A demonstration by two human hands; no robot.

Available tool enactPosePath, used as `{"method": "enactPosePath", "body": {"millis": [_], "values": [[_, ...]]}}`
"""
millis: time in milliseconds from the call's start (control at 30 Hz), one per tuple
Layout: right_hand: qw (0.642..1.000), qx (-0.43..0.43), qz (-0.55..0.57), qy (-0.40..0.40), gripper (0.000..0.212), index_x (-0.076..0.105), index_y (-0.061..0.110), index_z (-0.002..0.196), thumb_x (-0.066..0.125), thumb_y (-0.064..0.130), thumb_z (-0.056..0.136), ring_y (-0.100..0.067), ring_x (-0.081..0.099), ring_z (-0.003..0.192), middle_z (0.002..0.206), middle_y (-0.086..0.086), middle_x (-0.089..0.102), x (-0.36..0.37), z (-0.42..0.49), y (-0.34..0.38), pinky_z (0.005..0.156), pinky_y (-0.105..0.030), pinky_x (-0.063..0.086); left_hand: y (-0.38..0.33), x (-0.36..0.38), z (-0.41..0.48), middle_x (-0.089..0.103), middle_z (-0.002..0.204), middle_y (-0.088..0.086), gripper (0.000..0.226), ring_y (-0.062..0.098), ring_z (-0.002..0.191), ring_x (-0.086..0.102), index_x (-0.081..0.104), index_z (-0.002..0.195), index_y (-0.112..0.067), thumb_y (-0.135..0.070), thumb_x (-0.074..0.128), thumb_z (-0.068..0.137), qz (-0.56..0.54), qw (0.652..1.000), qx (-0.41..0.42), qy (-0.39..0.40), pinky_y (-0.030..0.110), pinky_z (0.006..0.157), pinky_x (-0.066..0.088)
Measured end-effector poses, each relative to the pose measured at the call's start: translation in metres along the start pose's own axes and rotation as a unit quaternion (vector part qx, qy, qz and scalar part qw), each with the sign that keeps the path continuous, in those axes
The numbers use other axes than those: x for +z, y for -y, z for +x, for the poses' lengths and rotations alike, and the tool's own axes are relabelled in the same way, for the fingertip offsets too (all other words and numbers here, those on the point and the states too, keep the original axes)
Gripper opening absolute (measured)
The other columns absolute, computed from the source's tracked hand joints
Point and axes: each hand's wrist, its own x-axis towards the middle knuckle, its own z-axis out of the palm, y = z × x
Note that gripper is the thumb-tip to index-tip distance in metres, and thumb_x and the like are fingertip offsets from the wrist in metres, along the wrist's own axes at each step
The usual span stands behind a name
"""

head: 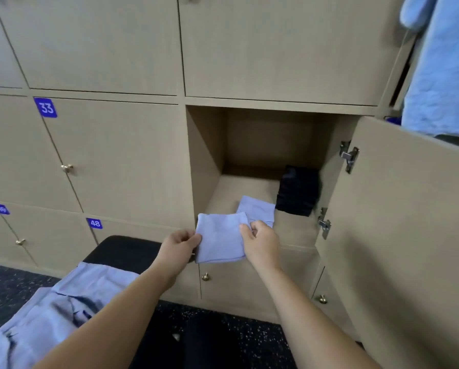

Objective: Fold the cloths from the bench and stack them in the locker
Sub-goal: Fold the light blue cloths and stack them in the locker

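You hold one folded light-blue cloth (220, 238) with both hands at the front lip of the open locker (209, 155). Your left hand (181, 242) pinches its left edge and your right hand (261, 241) pinches its upper right corner, fingers curled on the fabric.

There are two cloths inside the locker. A second folded light-blue cloth (257, 210) lies flat on the floor near the front, just behind your right hand. One dark folded cloth (297, 194) sits far right, against the right wall.

The locker door (396, 209) is swung open to the right, with two metal hinges (349, 155) showing.

The black bench (124, 249) is at near left. A rumpled pile of light-blue cloth (63, 310) lies on it, unfolded; you cannot tell how many pieces.

Three blue number plates are on the closed doors at left: 33 (45, 107), 48 (94, 223) and 49 (1, 209). One more blue cloth (441, 70) hangs at far upper right.
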Motion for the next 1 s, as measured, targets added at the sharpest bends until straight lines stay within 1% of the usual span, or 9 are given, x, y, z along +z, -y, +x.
{"method": "enactPosePath", "body": {"millis": [67, 133, 267, 367, 467, 567, 633, 800, 1000], "values": [[0.999, 0.02, -0.027, 0.023, 0.036, 0.032, 0.017, 0.06, 0.05, 0.021, 0.09, -0.021, 0.04, 0.063, 0.057, 0.003, 0.039, -0.008, 0.013, -0.017, 0.056, -0.033, 0.028, 0.005, 0.016, 0.013, 0.06, 0.075, 0.01, 0.023, 0.021, 0.071, 0.057, 0.059, 0.078, 0.0, -0.012, 0.054, 0.097, 0.01, 1.0, -0.013, 0.021, 0.026, 0.068, 0.05], [0.997, 0.032, -0.043, 0.052, 0.032, 0.033, 0.016, 0.061, 0.047, 0.016, 0.09, -0.021, 0.039, 0.064, 0.06, 0.002, 0.039, -0.016, 0.024, -0.033, 0.056, -0.033, 0.026, 0.01, 0.032, 0.027, 0.056, 0.073, 0.011, 0.021, 0.02, 0.07, 0.051, 0.058, 0.075, 0.0, -0.009, 0.058, 0.094, 0.03, 0.999, -0.019, 0.009, 0.03, 0.069, 0.046], [0.996, 0.045, -0.056, 0.055, 0.023, 0.052, 0.009, 0.068, 0.052, 0.017, 0.09, -0.021, 0.044, 0.064, 0.066, -0.003, 0.052, -0.028, 0.044, -0.056, 0.057, -0.032, 0.03, 0.017, 0.06, 0.055, 0.062, 0.069, 0.008, 0.023, 0.02, 0.069, 0.053, 0.063, 0.068, -0.004, -0.009, 0.064, 0.09, 0.048, 0.998, -0.028, -0.009, 0.033, 0.072, 0.045], [0.995, 0.058, -0.07, 0.036, 0.022, 0.057, 0.008, 0.069, 0.058, 0.018, 0.088, -0.024, 0.05, 0.068, 0.07, -0.009, 0.058, -0.031, 0.066, -0.066, 0.059, -0.033, 0.034, 0.013, 0.081, 0.076, 0.061, 0.063, 0.002, 0.023, 0.017, 0.061, 0.05, 0.066, 0.066, -0.008, -0.008, 0.066, 0.089, 0.071, 0.997, -0.019, -0.021, 0.029, 0.067, 0.044], [0.995, 0.056, -0.084, 0.023, 0.022, 0.061, 0.001, 0.074, 0.059, 0.019, 0.087, -0.027, 0.052, 0.069, 0.073, -0.013, 0.063, -0.029, 0.094, -0.071, 0.058, -0.033, 0.033, 0.001, 0.096, 0.104, 0.054, 0.056, -0.001, 0.022, 0.014, 0.053, 0.043, 0.066, 0.067, -0.008, -0.009, 0.065, 0.089, 0.097, 0.995, -0.01, -0.03, 0.023, 0.052, 0.037], [0.995, 0.059, -0.081, 0.009, 0.02, 0.065, 0.001, 0.079, 0.06, 0.019, 0.086, -0.031, 0.06, 0.076, 0.078, -0.014, 0.067, -0.028, 0.129, -0.071, 0.06, -0.035, 0.039, -0.015, 0.108, 0.137, 0.06, 0.065, 0.003, 0.015, 0.016, 0.059, 0.049, 0.07, 0.08, 0.0, -0.011, 0.065, 0.089, 0.113, 0.993, 0.01, -0.038, 0.023, 0.055, 0.039], [0.996, 0.06, -0.066, -0.002, 0.018, 0.069, 0.003, 0.083, 0.062, 0.02, 0.087, -0.028, 0.063, 0.08, 0.083, -0.011, 0.069, -0.027, 0.154, -0.071, 0.067, -0.036, 0.047, -0.025, 0.116, 0.159, 0.064, 0.07, 0.003, 0.012, 0.017, 0.064, 0.053, 0.072, 0.085, 0.0, -0.011, 0.067, 0.089, 0.108, 0.993, 0.023, -0.034, 0.022, 0.058, 0.042], [0.997, 0.067, -0.046, -0.014, 0.015, 0.072, 0.008, 0.088, 0.067, 0.021, 0.086, -0.025, 0.064, 0.087, 0.09, -0.008, 0.071, -0.02, 0.198, -0.08, 0.075, -0.034, 0.049, -0.026, 0.128, 0.209, 0.068, 0.075, 0.003, 0.007, 0.017, 0.069, 0.059, 0.072, 0.085, -0.004, -0.011, 0.072, 0.086, 0.09, 0.995, 0.036, -0.024, 0.024, 0.068, 0.047], [0.995, 0.094, -0.013, -0.013, 0.014, 0.071, 0.007, 0.085, 0.069, 0.021, 0.086, -0.026, 0.066, 0.086, 0.088, -0.009, 0.072, 0.0, 0.217, -0.106, 0.079, -0.039, 0.054, -0.008, 0.137, 0.238, 0.068, 0.074, 0.0, 0.006, 0.013, 0.066, 0.059, 0.07, 0.08, -0.01, -0.009, 0.073, 0.085, 0.079, 0.996, 0.026, -0.012, 0.02, 0.063, 0.046]]}}
